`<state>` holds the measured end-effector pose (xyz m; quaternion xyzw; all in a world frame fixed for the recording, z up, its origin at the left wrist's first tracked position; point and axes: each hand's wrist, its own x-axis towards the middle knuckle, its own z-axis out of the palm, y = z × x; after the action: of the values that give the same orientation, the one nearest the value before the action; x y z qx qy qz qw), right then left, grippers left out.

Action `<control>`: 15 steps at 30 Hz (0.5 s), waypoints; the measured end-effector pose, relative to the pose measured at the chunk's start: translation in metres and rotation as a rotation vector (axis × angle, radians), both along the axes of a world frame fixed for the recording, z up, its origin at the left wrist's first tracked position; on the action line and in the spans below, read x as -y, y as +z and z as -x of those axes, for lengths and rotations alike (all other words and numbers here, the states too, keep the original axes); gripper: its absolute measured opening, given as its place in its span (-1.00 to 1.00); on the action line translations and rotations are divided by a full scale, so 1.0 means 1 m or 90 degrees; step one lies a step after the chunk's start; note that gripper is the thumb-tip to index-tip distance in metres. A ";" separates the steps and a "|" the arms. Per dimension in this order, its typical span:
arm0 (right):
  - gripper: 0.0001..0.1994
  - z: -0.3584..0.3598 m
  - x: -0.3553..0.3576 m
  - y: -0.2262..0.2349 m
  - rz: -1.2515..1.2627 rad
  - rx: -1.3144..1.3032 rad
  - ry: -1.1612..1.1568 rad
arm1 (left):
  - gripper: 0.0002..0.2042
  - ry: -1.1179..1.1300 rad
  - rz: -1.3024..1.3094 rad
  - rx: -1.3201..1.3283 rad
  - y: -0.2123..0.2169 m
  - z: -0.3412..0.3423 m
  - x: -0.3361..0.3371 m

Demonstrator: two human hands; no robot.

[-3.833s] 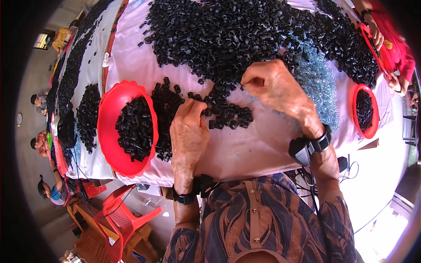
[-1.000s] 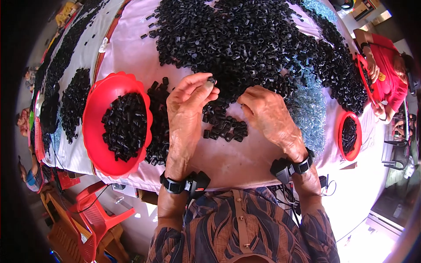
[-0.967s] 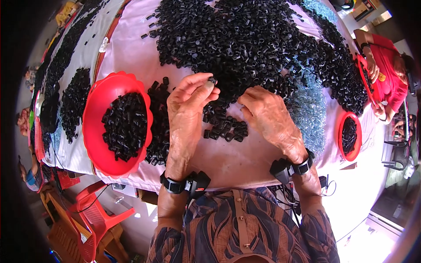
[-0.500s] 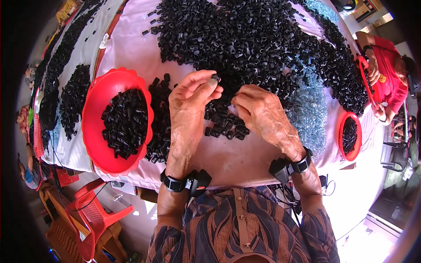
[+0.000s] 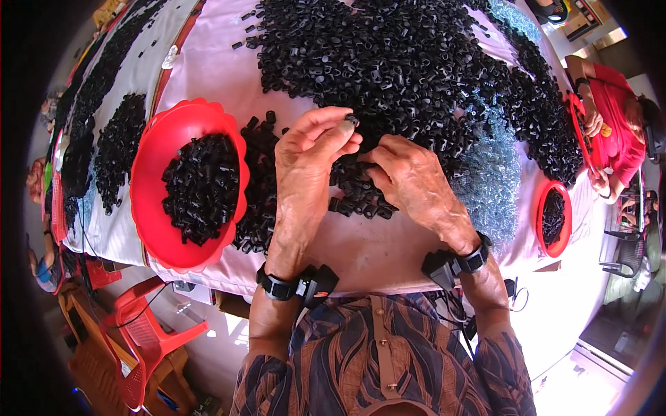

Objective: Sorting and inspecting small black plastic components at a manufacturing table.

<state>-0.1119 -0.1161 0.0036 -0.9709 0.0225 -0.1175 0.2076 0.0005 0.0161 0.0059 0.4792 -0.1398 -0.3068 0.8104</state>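
We look down on a long table (image 5: pixel 361 249) under a pale pink cloth, most of it buried beneath a wide heap of small black plastic parts (image 5: pixel 395 55). A patch of pale blue-grey pieces (image 5: pixel 492 173) lies at the heap's right edge. A red plastic chair (image 5: pixel 142 333) stands on the floor below the table's near edge.

Our left hand (image 5: pixel 309 149) is raised over the near edge of the heap, thumb and forefinger pinched on one small black part (image 5: pixel 352 120). Our right hand (image 5: pixel 409 177) rests just beside it, fingers curled down into the loose parts; whether it grasps one we cannot tell. Each wrist carries a black band.

To the left, a red bowl (image 5: pixel 156 149) holds sorted black parts. A smaller red bowl (image 5: pixel 542 236) sits at the right. At the far right, a person in a red shirt (image 5: pixel 614 118) works beside a red tray.
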 end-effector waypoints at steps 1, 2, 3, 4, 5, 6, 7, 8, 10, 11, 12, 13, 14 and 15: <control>-0.88 0.000 0.001 0.001 0.006 -0.005 -0.001 | -0.82 0.002 0.000 0.001 -0.001 0.000 0.000; -0.88 0.001 0.002 0.001 0.006 -0.004 -0.001 | -0.82 0.000 -0.006 0.000 -0.001 0.000 0.001; -0.88 0.001 0.003 0.000 0.016 0.009 -0.002 | -0.82 -0.001 -0.013 -0.001 -0.001 0.000 0.001; -0.88 0.002 0.004 0.000 0.026 0.022 -0.003 | -0.82 -0.001 -0.013 0.001 -0.001 0.000 0.001; -0.88 0.002 0.004 0.000 0.026 0.023 -0.004 | -0.82 -0.002 -0.015 -0.002 -0.001 0.001 0.002; -0.88 0.002 0.005 0.000 0.020 0.028 -0.003 | -0.81 -0.002 -0.017 -0.004 -0.001 0.002 0.002; -0.88 0.002 0.006 0.000 0.015 0.034 -0.002 | -0.81 -0.004 -0.017 -0.003 -0.001 0.002 0.002; -0.88 0.002 0.005 0.000 0.015 0.036 -0.003 | -0.81 -0.004 -0.025 -0.004 -0.001 0.001 0.003; -0.87 0.003 0.004 0.001 -0.009 0.008 -0.016 | -0.81 -0.007 -0.032 -0.003 -0.001 0.001 0.003; -0.87 0.003 0.004 0.002 -0.009 0.011 -0.019 | -0.81 -0.012 -0.030 -0.002 -0.002 0.001 0.003; -0.86 0.003 0.005 0.004 -0.018 0.005 -0.013 | -0.81 -0.017 -0.028 -0.002 -0.002 0.001 0.003; -0.84 0.002 0.005 0.006 -0.027 0.000 -0.008 | -0.81 -0.020 -0.027 0.002 -0.001 0.001 0.003; -0.84 0.003 0.007 0.007 -0.026 0.003 -0.011 | -0.81 -0.017 -0.031 0.006 0.000 0.002 0.003; -0.82 0.003 0.008 0.008 -0.080 0.037 -0.022 | -0.81 -0.015 -0.035 0.010 0.001 0.003 0.003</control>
<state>-0.1146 -0.1246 0.0121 -0.9516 0.0409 -0.1479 0.2664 -0.0024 0.0131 0.0071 0.5018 -0.1437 -0.3161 0.7922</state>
